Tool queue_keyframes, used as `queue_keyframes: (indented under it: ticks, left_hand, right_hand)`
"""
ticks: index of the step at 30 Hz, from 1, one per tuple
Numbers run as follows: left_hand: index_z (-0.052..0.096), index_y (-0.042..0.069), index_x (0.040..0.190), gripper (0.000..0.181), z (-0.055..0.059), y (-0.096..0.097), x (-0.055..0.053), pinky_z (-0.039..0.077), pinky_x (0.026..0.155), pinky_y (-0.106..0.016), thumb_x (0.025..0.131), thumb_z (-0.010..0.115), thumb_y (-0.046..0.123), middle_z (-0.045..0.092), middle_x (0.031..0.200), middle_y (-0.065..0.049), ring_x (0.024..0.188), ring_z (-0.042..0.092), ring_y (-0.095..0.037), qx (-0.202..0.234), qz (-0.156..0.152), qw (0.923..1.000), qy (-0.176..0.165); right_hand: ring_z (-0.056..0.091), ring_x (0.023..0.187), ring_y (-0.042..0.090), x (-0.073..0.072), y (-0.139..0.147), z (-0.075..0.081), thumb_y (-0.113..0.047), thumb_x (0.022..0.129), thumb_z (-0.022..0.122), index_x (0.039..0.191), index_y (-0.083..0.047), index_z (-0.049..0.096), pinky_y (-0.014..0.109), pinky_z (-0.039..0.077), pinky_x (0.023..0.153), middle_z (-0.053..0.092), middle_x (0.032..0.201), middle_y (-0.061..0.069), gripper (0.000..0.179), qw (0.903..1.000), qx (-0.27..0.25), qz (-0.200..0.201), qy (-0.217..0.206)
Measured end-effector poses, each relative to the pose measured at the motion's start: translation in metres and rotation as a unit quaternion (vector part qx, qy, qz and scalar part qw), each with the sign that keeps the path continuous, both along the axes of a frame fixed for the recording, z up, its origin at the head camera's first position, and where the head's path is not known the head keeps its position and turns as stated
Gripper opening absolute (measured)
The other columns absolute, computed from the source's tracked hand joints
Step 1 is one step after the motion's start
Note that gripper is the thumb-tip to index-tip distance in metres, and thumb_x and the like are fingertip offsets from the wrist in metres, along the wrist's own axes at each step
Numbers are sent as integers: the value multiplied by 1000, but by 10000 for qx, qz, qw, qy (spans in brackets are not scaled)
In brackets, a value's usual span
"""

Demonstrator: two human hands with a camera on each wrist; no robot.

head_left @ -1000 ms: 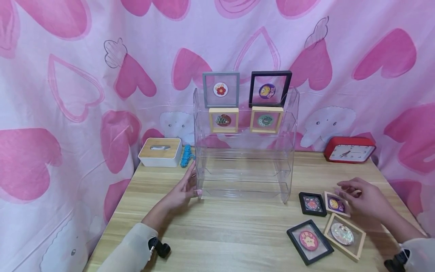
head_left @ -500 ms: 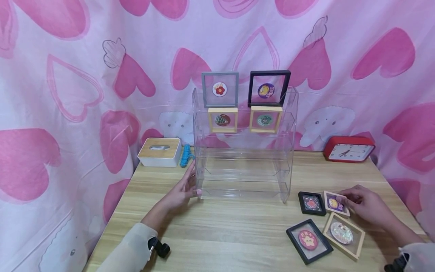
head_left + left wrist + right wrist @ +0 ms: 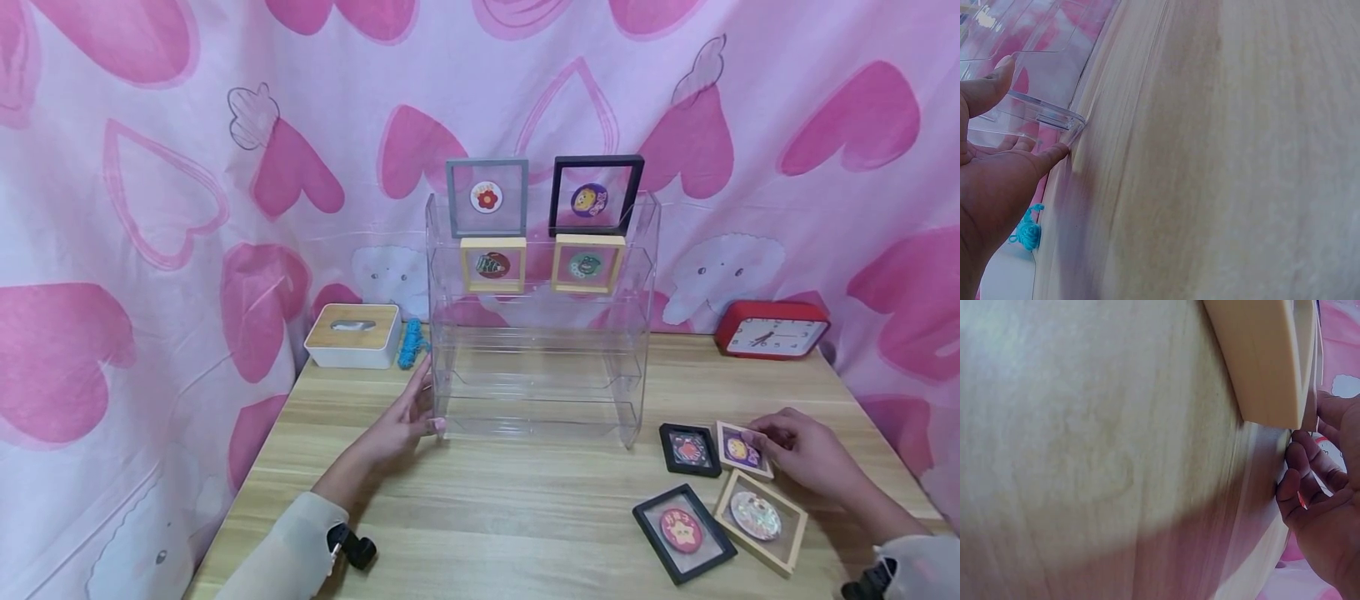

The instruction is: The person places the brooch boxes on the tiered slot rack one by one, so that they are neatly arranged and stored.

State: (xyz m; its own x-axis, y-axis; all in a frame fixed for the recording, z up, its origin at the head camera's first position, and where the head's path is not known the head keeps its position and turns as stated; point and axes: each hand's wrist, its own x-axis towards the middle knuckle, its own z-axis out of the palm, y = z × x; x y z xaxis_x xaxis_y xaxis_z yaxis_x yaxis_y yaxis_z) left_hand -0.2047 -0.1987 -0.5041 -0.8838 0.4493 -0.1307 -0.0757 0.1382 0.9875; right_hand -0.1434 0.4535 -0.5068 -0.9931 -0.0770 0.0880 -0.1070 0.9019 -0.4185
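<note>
by the look of it, you were about halfway: four frames stood in the see-through rack point(image 3: 528, 431), a grey frame point(image 3: 487, 197) and a dark square frame point(image 3: 596, 197) on its top tier, a brown-badged tan frame point(image 3: 493, 266) and a green-badged tan frame point(image 3: 587, 264) one tier below. four more were not up yet. they lay on the bench point(image 3: 495, 533) to the right of the rack and nearer you: a small black frame point(image 3: 689, 450), a small pink frame point(image 3: 739, 450), a large black frame point(image 3: 683, 534) and a big tan frame point(image 3: 759, 518).

your right hand point(image 3: 810, 454) reached in low, fingers curled, at the side of the small pink frame away from the rack. that grip looked nearly closed, the frame's edge pinched between thumb and fingers; whether any weight was off the bench, you couldn't tell. your left hand point(image 3: 397, 427) lay against the rack's left side near its foot, fingers stretched along the panel, thumb at the front corner. that grip was spread, bracing the rack, it seemed, rather than clasping it.
</note>
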Motion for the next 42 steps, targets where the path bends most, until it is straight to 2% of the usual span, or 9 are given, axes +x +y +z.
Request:
queue_keyframes:
  ticks: [7,13,18,24,27,30,33,37,42]
  left_hand:
    - [1,66,169,110,1,0,1,18,139,-65,107,69,4,5,188,-12,173,13,-43,-94,60,9999,-73]
    - [-1,60,172,111,0,-1,1,19,139,-64,107,70,6,5,188,-12,173,12,-43,-147,61,9998,-80]
    - [-3,55,174,111,-1,-2,0,19,139,-63,107,69,5,5,188,-13,173,12,-44,-126,6,9999,-12]
    - [-6,49,176,112,-1,-1,-1,18,139,-62,107,69,4,4,188,-12,173,11,-43,-126,-12,9999,-17]
    - [-7,48,176,112,-1,-1,-1,18,139,-63,106,69,3,4,188,-13,173,11,-44,-86,-27,10000,4]
    - [-7,48,176,112,0,-1,-1,18,139,-63,106,69,2,4,188,-13,173,12,-44,-46,-36,10000,20]
    - [-7,48,176,112,0,0,-1,18,139,-64,106,68,2,4,188,-13,174,11,-44,-43,-29,10000,27]
    - [-6,49,176,113,0,0,-1,17,139,-63,106,69,2,4,188,-12,174,10,-43,-57,-6,10000,11]
    - [-6,49,176,112,0,-1,-1,18,139,-62,106,69,3,5,188,-12,174,12,-43,-67,5,10000,-3]
  right_hand:
    - [50,81,3,1,4,4,-13,103,77,118,-5,79,21,43,65,72,104,9,18,9995,-48,-128,-268]
    - [53,80,-1,2,7,6,-15,106,74,121,-5,77,20,46,66,76,103,9,18,9989,-158,-271,-353]
    - [53,79,-7,4,7,5,-16,106,74,120,-6,78,20,47,65,78,100,9,18,9993,-256,-251,-131]
    - [49,87,-19,6,9,6,-11,104,75,126,-7,79,15,47,68,78,116,22,23,9988,-378,-185,255]
    - [46,90,-23,6,9,10,-7,104,75,126,-9,79,11,46,68,77,119,22,23,9982,-388,-155,440]
    - [48,91,-23,4,8,16,-4,102,75,123,-11,80,7,46,68,76,114,13,23,9962,-484,-145,708]
    - [50,91,-23,1,6,22,2,98,77,118,-10,81,2,47,71,73,108,-8,24,9915,-715,-14,1089]
    - [52,95,-25,-5,4,34,10,94,78,115,-5,81,-3,47,76,61,108,-35,26,9825,-1028,254,1534]
    - [53,96,-24,-8,-6,54,18,90,76,117,1,78,-4,49,75,56,113,-40,32,9756,-1186,479,1786]
